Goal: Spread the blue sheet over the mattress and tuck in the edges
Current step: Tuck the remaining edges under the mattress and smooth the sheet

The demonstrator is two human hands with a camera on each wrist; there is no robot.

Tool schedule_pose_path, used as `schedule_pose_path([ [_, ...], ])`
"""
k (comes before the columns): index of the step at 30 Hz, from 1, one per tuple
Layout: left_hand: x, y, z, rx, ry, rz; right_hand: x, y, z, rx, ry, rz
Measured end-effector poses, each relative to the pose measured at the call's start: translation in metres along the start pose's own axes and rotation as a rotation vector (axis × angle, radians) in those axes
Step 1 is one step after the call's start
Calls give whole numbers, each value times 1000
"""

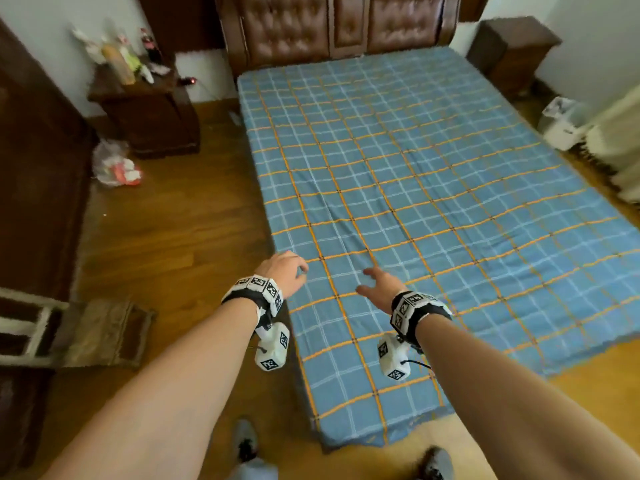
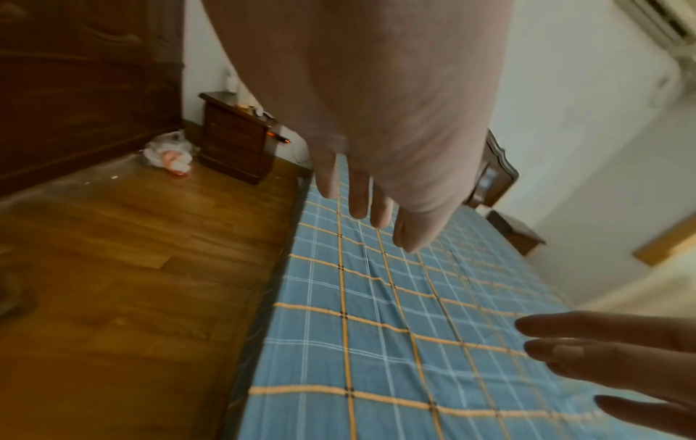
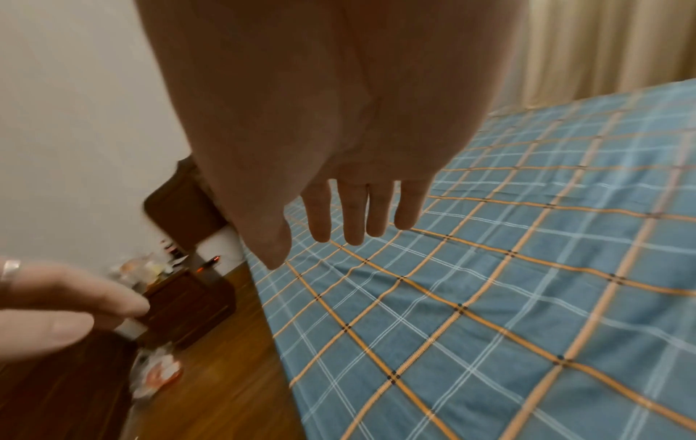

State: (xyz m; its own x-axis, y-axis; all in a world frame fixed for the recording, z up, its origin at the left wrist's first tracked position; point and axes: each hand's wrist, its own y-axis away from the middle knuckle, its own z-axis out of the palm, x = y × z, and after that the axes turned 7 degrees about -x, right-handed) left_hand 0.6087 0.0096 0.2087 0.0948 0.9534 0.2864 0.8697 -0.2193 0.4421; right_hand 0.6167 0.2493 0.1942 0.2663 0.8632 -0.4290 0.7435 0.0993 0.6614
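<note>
The blue sheet (image 1: 433, 188) with orange and white checks lies flat over the whole mattress, with a few long creases near its left side. In the left wrist view the dark mattress side (image 2: 263, 300) shows below the sheet's (image 2: 376, 327) left edge. My left hand (image 1: 289, 270) hovers over that left edge, fingers (image 2: 357, 202) straight and holding nothing. My right hand (image 1: 375, 282) is beside it above the sheet (image 3: 508, 297), its fingers (image 3: 354, 217) spread and empty. Neither hand clearly touches the cloth.
A tufted headboard (image 1: 339, 26) stands at the far end. A dark nightstand (image 1: 152, 112) with bottles and a plastic bag (image 1: 116, 168) on the wooden floor are to the left. A second nightstand (image 1: 509, 50), a white bin (image 1: 561, 123) and a curtain (image 1: 620, 143) are on the right.
</note>
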Motion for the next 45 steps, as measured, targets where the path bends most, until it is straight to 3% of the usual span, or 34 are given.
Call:
schedule_pose_path([
  [6, -9, -36, -38, -155, -215, 120, -11, -1, 6, 93, -148, 82],
  [9, -10, -62, -42, -138, -289, 208, -6, -20, 11, 124, -118, 122],
  [13, -26, -126, -30, -121, -326, 215, 10, -77, 35, 188, -17, 168],
  [16, -51, -193, 17, -136, -387, 233, 25, -140, 68, 177, -14, 207],
  [24, -128, -373, 174, -356, -558, 365, 29, -333, 191, 95, -143, 403],
  [27, -148, -408, 191, -330, -529, 468, 20, -365, 214, 291, -118, 508],
  [29, -150, -417, 192, -271, -520, 544, 15, -369, 215, 364, -71, 563],
  [31, -145, -421, 187, -267, -545, 615, 8, -370, 212, 338, -66, 578],
  [38, -149, -394, 182, -532, -642, 637, -7, -353, 205, 240, -225, 596],
  [45, -175, -359, 191, -469, -620, 767, -10, -311, 251, 191, -211, 535],
])
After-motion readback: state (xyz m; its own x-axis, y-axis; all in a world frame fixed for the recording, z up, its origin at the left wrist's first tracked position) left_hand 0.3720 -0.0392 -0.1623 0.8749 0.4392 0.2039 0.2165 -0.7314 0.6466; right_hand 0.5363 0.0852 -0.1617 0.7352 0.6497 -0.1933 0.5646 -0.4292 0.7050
